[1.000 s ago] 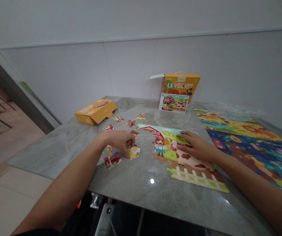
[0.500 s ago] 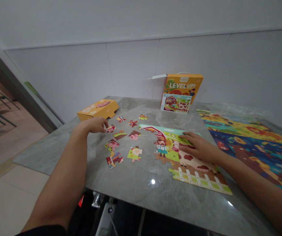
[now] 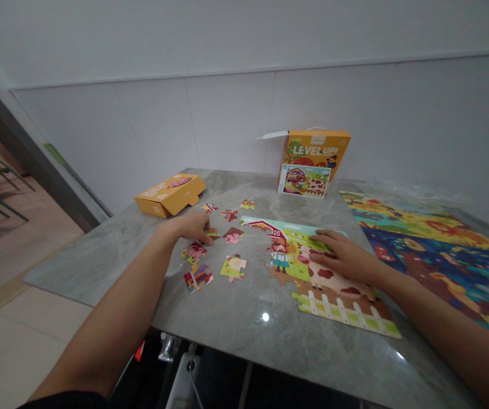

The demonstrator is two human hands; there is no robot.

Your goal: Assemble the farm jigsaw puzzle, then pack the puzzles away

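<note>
My left hand [image 3: 192, 226] is curled downward among the loose jigsaw pieces. Its fingertips are at a green-and-brown puzzle piece [image 3: 213, 233], and what lies between them is hidden. Close by are a brown-and-pink piece [image 3: 233, 236], a pig piece [image 3: 193, 251], a red-and-purple piece [image 3: 199, 277] and a green piece with a hen [image 3: 233, 267]. On the right, my right hand [image 3: 344, 255] lies flat with fingers stretched out on the partly joined farm puzzle [image 3: 329, 307], which shows a cow, a farmer and a white fence.
Farther back lie more loose pieces [image 3: 229, 215]. A yellow box [image 3: 170, 196] lies at the back left. An orange "LEVEL UP!" box [image 3: 316, 149] stands behind a picture card [image 3: 305, 182]. Colourful joined puzzles [image 3: 435, 255] cover the right side. The table's front edge [image 3: 244, 359] is near me.
My left hand has moved right from the red barn piece to the green-and-brown piece. The barn piece no longer shows. My right hand stays on the farm puzzle.
</note>
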